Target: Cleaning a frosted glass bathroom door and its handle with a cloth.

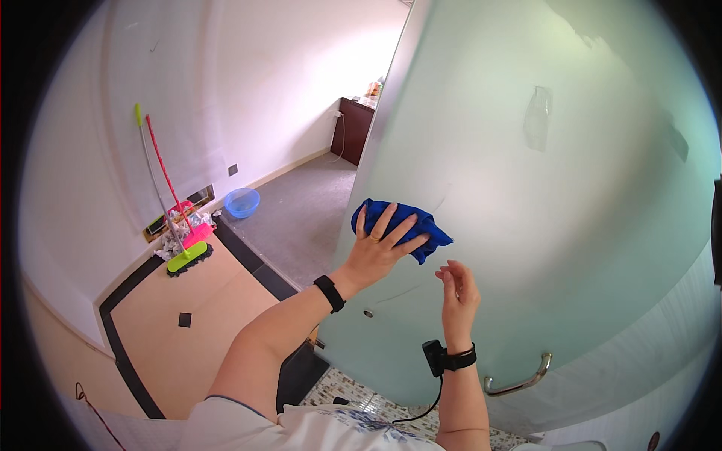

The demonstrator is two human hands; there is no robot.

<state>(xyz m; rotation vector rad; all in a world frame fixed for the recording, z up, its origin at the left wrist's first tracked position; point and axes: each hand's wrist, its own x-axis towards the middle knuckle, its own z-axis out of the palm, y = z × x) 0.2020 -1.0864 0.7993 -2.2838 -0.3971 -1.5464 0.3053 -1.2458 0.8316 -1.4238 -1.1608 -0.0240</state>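
My left hand [383, 242] presses a folded blue cloth [406, 225] flat against a frosted glass panel [496, 214], its fingers spread over the cloth. Lower and to the right, my right hand [459, 287] is raised near the same glass with its fingers loosely bent and nothing in it. Below that hand, a curved metal handle [522, 383] is fixed to the glass. A small round metal fitting [368, 313] shows under my left forearm. Higher up on the glass is a clear, film-like patch [538, 118].
At the left, a green-headed broom [187, 256] and a pink broom [198, 232] lean on the white wall beside crumpled litter [169, 245]. A translucent blue basin [242, 203] rests on the grey floor. A dark wooden cabinet [352, 132] stands behind the glass edge.
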